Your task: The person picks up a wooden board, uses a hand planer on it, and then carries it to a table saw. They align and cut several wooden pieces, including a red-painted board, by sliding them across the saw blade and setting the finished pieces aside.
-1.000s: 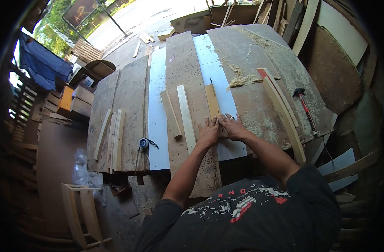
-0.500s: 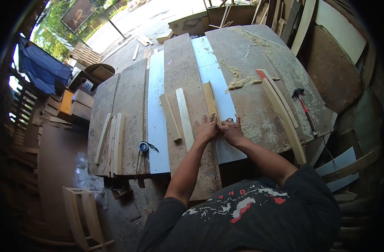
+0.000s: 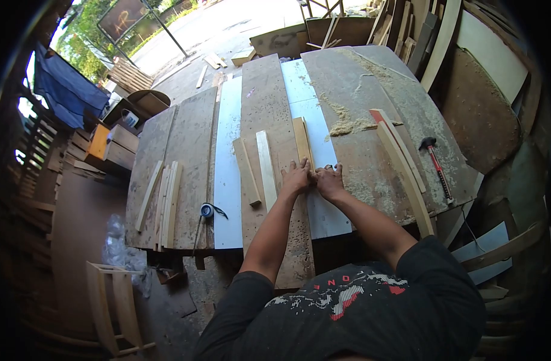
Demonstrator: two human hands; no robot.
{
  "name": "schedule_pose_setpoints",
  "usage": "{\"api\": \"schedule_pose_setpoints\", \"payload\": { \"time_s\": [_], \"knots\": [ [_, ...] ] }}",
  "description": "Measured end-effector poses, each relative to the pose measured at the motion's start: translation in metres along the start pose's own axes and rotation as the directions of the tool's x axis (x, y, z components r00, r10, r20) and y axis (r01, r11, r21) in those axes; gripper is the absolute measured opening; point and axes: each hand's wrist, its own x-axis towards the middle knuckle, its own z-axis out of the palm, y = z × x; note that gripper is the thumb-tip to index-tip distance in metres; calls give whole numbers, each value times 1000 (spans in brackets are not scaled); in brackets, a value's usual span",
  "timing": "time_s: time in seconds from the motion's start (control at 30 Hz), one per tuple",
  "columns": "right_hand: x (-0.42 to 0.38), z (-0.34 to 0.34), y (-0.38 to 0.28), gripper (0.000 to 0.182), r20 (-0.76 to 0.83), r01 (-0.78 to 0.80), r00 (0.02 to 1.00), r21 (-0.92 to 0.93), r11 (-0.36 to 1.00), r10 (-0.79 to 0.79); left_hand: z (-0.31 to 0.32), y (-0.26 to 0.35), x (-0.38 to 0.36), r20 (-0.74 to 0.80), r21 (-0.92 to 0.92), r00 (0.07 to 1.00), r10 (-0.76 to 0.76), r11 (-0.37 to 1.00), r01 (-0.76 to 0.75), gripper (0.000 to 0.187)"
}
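Observation:
A short wooden strip [image 3: 302, 139], which looks like two pieces lying together, rests on the worktable over a brown board and a white panel. My left hand [image 3: 297, 178] is at its near end, fingers bent over the wood. Right beside it, my right hand [image 3: 329, 183] closes on the same end, its fingertips close to the left ones. The fingers hide that end, so any small item there cannot be made out. Just left lie a pale wooden strip [image 3: 264, 171] and a browner strip [image 3: 246, 172].
A hammer [image 3: 437, 168] and long strips [image 3: 405, 174] lie to the right, near sawdust [image 3: 348, 125]. On the left are a tape measure [image 3: 207, 210] and several thin strips [image 3: 171, 204]. A small wooden frame [image 3: 110, 307] stands on the floor. Boards [image 3: 477, 108] lean at the right.
The view has shifted slightly. Both hands stay at the strip's near end; the right hand's fingers have drawn in from a more spread pose.

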Motion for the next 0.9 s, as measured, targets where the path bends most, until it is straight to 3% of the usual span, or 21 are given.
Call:
{"api": "schedule_pose_setpoints", "payload": {
  "time_s": [0.13, 0.33, 0.43, 0.5, 0.57, 0.67, 0.77, 0.9],
  "knots": [
    [5, -2, -1, 30, -29, 7, 1000, -80, 997, -9, -5, 1, 9, -31, 17, 999, 21, 1000, -20, 61],
    [-36, -12, -8, 24, 48, 5, 999, 30, 1000, -6, 14, 5, -21, -45, 26, 996, 74, 997, -73, 71],
    [-91, -16, -4, 26, -28, -51, 997, 359, 932, 65, 25, 16, -72, -20, 53, 993, 113, 992, -112, 84],
    [-131, -10, 11, 35, -45, -53, 994, 580, 813, 97, 36, 27, -115, -54, 58, 989, 138, 989, -134, 83],
    [-170, -25, 20, 36, 104, -156, 988, 749, 644, 118, 57, 38, -154, -113, 45, 981, 157, 987, -153, 81],
    [-215, -40, 26, 34, 356, -390, 909, 910, 142, 218, 75, 52, -185, -216, -28, 968, 129, 990, -138, 76],
    [-228, -18, 52, 26, 583, -582, 812, 813, -28, 32, 84, 56, -195, -345, -41, 938, 36, 998, -53, 72],
    [-231, -35, 58, 21, 751, -755, 655, 656, -19, -86, 100, 58, -186, -372, -88, 928, -32, 996, -2, 74]
  ]
}}
